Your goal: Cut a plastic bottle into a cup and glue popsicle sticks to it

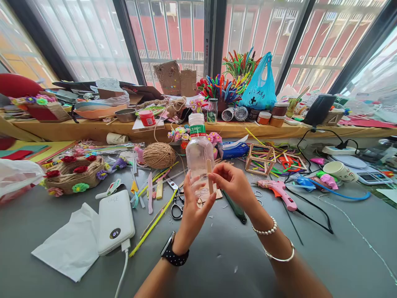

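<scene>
The left hand [194, 207] has its grip closed around the lower part of a clear plastic bottle [199, 159], holding it upright above the grey counter [232, 256]; the bottle has a white cap and a green label band near its top. The right hand [235, 184] presses a flat wooden stick [209, 176] upright against the bottle's side, its grip pinched shut on the stick between thumb and fingertips, just right of the left hand's grip.

Directly below the two grips lie a pair of scissors [177, 203] and a dark green tool [235, 209]. Left of the grips sit a white power bank [115, 221] on a sheet of white paper [70, 246], and farther left a woven basket [76, 174] with small flowers. Behind the bottle rests a ball of twine [159, 155]. Right of the grips lie a pink glue gun [277, 191] and a square frame of sticks [260, 159].
</scene>
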A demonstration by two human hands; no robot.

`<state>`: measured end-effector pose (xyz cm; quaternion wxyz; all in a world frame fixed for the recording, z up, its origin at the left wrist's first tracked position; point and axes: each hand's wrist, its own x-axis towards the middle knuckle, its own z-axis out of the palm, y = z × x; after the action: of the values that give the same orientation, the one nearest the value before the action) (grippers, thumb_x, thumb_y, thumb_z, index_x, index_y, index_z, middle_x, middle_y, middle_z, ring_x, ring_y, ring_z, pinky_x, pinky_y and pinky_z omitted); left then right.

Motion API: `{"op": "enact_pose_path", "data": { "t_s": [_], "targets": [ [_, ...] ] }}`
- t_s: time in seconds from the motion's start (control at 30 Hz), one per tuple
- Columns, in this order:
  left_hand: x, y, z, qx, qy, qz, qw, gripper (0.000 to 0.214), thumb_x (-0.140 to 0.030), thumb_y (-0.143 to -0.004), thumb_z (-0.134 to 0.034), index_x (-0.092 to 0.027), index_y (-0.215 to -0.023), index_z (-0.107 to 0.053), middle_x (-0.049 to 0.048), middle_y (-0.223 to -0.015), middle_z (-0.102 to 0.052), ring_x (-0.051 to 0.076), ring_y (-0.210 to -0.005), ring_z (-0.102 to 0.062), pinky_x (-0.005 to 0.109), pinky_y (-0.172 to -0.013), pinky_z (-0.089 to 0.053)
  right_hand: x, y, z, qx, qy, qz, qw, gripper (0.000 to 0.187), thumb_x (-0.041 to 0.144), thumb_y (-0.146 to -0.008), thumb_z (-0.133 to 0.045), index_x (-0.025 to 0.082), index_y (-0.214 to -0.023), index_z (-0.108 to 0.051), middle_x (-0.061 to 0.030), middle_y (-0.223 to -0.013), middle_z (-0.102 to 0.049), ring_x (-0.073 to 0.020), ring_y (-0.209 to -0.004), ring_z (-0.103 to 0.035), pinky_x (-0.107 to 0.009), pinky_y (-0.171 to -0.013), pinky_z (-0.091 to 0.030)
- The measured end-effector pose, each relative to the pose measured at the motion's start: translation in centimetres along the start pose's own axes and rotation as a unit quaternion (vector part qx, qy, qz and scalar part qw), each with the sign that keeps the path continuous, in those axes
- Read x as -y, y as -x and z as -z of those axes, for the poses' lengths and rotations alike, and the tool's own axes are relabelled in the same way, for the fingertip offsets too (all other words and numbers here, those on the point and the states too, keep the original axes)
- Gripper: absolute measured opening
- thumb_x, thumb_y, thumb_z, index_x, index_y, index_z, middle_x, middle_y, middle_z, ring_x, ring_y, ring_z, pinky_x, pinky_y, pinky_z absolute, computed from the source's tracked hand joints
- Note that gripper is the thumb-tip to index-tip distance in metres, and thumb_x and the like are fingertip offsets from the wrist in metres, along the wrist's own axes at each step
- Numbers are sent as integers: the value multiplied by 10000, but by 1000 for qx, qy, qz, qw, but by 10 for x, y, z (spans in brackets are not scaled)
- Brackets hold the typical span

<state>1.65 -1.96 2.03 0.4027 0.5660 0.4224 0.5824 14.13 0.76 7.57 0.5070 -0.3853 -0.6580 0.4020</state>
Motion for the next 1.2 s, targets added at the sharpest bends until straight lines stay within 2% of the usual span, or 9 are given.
{"op": "enact_pose_path", "data": {
  "t_s": [0.27, 0.8, 0.93, 1.07, 1.2],
  "targets": [
    [1, 1, 4, 4, -49, -15, 999, 807, -325, -712, -612, -304, -1320, -82, 110, -1291, -308, 216, -1086, -458, 411, -898, -394, -2, -1, -1, -3, -21, 6, 1000, 174, 349, -741, -573, 186, -711, -520, 34, -583, -530, -87, -498, -495, -215, -488, -404],
    [2, 3, 2, 7, -64, -21, 998, 724, -328, -763, -552, -308, -1325, -97, 102, -1274, -339, 209, -1073, -461, 403, -872, -405, 3, -1, 11, 43, 61, 29, 997, 138, 300, -774, -544, 189, -710, -492, 41, -617, -495, -77, -508, -468, -206, -488, -382],
    [3, 3, 1, -2, -46, -10, 999, 728, -327, -744, -576, -303, -1320, -131, 96, -1237, -383, 215, -1083, -452, 384, -854, -413, 3, -1, 11, 51, 66, 28, 996, 152, 311, -777, -540, 190, -701, -489, 41, -613, -495, -78, -504, -467, -206, -485, -384],
    [2, 3, 0, -3, -52, 5, 999, 716, -337, -756, -558, -314, -1316, -114, 90, -1249, -345, 199, -1050, -463, 377, -855, -409, 0, -2, 10, 46, 53, 22, 997, 161, 322, -774, -543, 193, -697, -483, 45, -600, -487, -78, -488, -467, -205, -469, -382],
    [3, 3, 0, 0, -67, -6, 998, 713, -326, -764, -547, -316, -1320, -101, 91, -1258, -335, 197, -1044, -462, 387, -865, -400, 0, -2, 10, 49, 52, 31, 997, 148, 308, -772, -547, 196, -698, -485, 45, -604, -489, -78, -492, -468, -205, -476, -387]
  ]
}}
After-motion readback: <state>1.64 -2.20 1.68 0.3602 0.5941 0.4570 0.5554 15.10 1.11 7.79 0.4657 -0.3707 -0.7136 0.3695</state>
